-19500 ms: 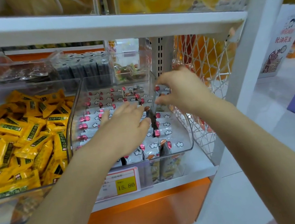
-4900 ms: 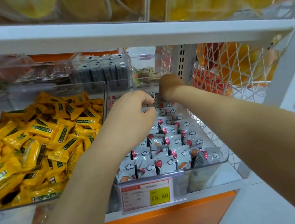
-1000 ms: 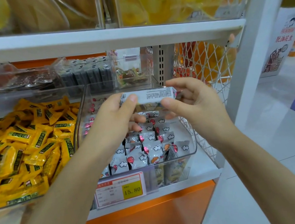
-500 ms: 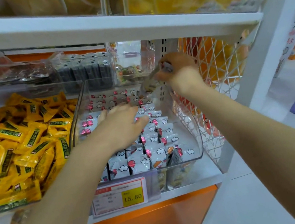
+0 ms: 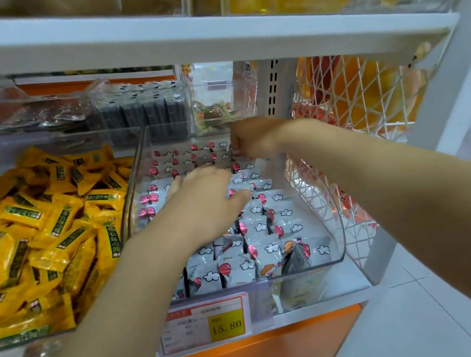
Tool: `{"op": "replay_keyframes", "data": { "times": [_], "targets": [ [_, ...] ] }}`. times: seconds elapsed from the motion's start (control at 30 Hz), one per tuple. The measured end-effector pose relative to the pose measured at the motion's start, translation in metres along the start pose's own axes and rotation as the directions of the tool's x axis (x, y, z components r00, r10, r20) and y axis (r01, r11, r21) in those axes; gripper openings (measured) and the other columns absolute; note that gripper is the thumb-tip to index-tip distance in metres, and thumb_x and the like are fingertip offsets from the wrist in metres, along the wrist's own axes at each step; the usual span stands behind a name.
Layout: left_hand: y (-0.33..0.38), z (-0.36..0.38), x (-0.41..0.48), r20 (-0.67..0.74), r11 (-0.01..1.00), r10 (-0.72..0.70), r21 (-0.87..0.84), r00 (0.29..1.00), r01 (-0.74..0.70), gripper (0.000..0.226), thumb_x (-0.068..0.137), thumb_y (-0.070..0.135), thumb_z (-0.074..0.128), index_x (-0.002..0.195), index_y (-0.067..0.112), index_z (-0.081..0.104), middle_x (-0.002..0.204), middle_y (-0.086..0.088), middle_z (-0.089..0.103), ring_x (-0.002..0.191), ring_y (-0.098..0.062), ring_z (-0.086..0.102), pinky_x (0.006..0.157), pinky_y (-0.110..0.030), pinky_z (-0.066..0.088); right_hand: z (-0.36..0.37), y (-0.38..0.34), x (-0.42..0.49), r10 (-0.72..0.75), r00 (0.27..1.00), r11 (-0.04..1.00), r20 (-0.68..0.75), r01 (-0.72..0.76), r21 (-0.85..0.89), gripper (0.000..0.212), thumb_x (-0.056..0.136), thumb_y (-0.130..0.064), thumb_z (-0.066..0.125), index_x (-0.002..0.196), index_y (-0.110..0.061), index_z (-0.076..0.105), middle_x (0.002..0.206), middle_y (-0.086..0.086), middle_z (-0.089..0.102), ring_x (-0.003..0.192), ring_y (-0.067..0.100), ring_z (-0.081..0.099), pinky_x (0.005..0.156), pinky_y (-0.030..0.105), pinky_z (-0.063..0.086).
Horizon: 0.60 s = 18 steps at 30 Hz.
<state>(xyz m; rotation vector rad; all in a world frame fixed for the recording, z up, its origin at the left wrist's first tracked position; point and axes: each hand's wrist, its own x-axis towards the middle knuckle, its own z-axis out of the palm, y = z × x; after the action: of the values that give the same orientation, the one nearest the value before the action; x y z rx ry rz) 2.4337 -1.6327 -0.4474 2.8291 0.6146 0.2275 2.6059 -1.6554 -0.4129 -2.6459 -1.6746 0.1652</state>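
1. Head view: straightening cloud-print packets (image 5: 265, 228) into upright rows inside the clear bin (image 5: 337, 224), with most of the bin filled from front to back.
2. Pressing the left hand (image 5: 204, 201) flat on the bin's middle rows, fingers straight and close together, gripping nothing.
3. Reaching the right hand (image 5: 253, 142) into the bin's back right corner, fingers curled down onto the last row. Cannot tell whether pinching a packet there or only nudging it.
4. Noting one tilted packet (image 5: 295, 256) at the bin's front right corner, leaning out of line with its row.
5. Moving outward: yellow packets (image 5: 38, 230) heaped just left of the bin, dark packs (image 5: 143, 112) and a small clear box (image 5: 215, 105) behind it, a wire basket (image 5: 354, 107) just to its right, and a price tag (image 5: 206, 323) on its front.
6. Likely trouble from here:
   - Lifting the flat palm too fast, probably letting the middle rows flop over.
   - Forcing another packet into the crowded back corner, crumpling it or popping its neighbours up.
   - Dragging a forearm across the bin's front, tipping the leaning packet flat or over the low rim.
   - Leaning hard enough to slide the bin towards the yellow heap.
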Motion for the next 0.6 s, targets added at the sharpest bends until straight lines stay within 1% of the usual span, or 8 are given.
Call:
{"op": "replay_keyframes", "data": {
  "times": [0.07,0.13,0.23,0.33,0.43,0.5,0.53,0.6],
  "targets": [
    [0.001,-0.001,-0.001,0.002,1.0,-0.005,-0.013,1.0,0.005,0.05,0.094,0.047,0.039,0.125,0.01,0.05,0.133,-0.006,0.047,0.126,-0.022,0.038,0.111,-0.046,0.023,-0.004,0.002,0.002,0.008,0.998,0.998,0.056,-0.012,0.066,0.02,0.092,0.002,0.038,0.099,-0.007,0.054,0.096,0.005,0.056,0.069,0.01,0.055,0.043,0.015,0.041],
    [0.001,-0.001,-0.001,0.002,1.0,-0.006,-0.021,1.0,0.006,0.049,0.094,0.046,0.039,0.125,0.009,0.05,0.133,-0.006,0.047,0.126,-0.022,0.038,0.112,-0.046,0.022,-0.007,0.005,0.003,0.008,1.0,0.989,0.013,-0.01,0.149,0.019,0.09,0.005,0.043,0.088,-0.013,0.05,0.101,0.006,0.058,0.08,0.016,0.061,0.05,0.016,0.043],
    [0.001,-0.003,-0.002,-0.021,0.999,-0.008,-0.035,1.0,0.008,0.048,0.094,0.045,0.04,0.124,0.009,0.051,0.131,-0.007,0.048,0.124,-0.023,0.039,0.11,-0.043,0.024,-0.009,0.009,0.008,0.062,0.971,0.983,-0.23,-0.02,0.184,0.012,0.09,0.002,0.048,0.093,-0.009,0.051,0.103,0.009,0.058,0.092,0.023,0.059,0.067,0.023,0.046],
    [-0.001,-0.005,-0.001,-0.05,0.999,-0.004,-0.047,0.999,0.002,0.046,0.094,0.044,0.042,0.121,0.008,0.052,0.126,-0.008,0.052,0.119,-0.025,0.043,0.106,-0.04,0.03,-0.007,0.01,0.018,0.109,0.92,0.994,-0.376,-0.106,0.029,0.02,0.091,-0.001,0.047,0.105,-0.008,0.06,0.109,0.007,0.057,0.1,0.024,0.055,0.078,0.03,0.039],
    [-0.002,-0.006,-0.002,-0.066,0.997,-0.008,-0.075,0.998,0.003,0.045,0.094,0.043,0.042,0.12,0.007,0.052,0.124,-0.009,0.052,0.117,-0.025,0.044,0.103,-0.038,0.033,0.003,0.001,0.026,0.103,0.946,0.982,-0.308,-0.146,-0.119,0.018,0.092,-0.007,0.053,0.109,-0.008,0.058,0.108,0.005,0.059,0.103,0.027,0.056,0.084,0.036,0.038],
    [-0.002,-0.006,-0.002,-0.073,0.996,-0.011,-0.085,0.997,0.005,0.045,0.093,0.043,0.043,0.12,0.007,0.052,0.124,-0.008,0.051,0.117,-0.024,0.043,0.102,-0.037,0.033,0.01,-0.002,0.029,0.132,0.948,0.968,-0.288,-0.186,-0.167,0.005,0.092,-0.008,0.053,0.089,-0.011,0.054,0.089,0.001,0.053,0.087,0.024,0.053,0.079,0.038,0.038],
    [-0.001,-0.006,-0.002,-0.075,0.996,-0.01,-0.087,0.997,0.003,0.045,0.093,0.043,0.043,0.12,0.008,0.052,0.124,-0.008,0.051,0.117,-0.024,0.043,0.102,-0.037,0.034,0.01,-0.002,0.03,0.143,0.947,0.967,-0.286,-0.195,-0.163,0.016,0.091,-0.01,0.055,0.078,-0.015,0.048,0.086,0.001,0.051,0.082,0.022,0.049,0.076,0.037,0.037],
    [-0.001,-0.007,-0.002,-0.077,0.995,-0.007,-0.096,0.997,-0.001,0.045,0.093,0.043,0.042,0.12,0.008,0.052,0.124,-0.008,0.051,0.117,-0.024,0.043,0.1,-0.037,0.035,0.007,-0.003,0.03,0.15,0.962,0.978,-0.228,-0.178,-0.111,0.011,0.088,-0.015,0.062,0.082,-0.013,0.053,0.095,0.005,0.056,0.083,0.021,0.049,0.078,0.035,0.042]
  ]
}}
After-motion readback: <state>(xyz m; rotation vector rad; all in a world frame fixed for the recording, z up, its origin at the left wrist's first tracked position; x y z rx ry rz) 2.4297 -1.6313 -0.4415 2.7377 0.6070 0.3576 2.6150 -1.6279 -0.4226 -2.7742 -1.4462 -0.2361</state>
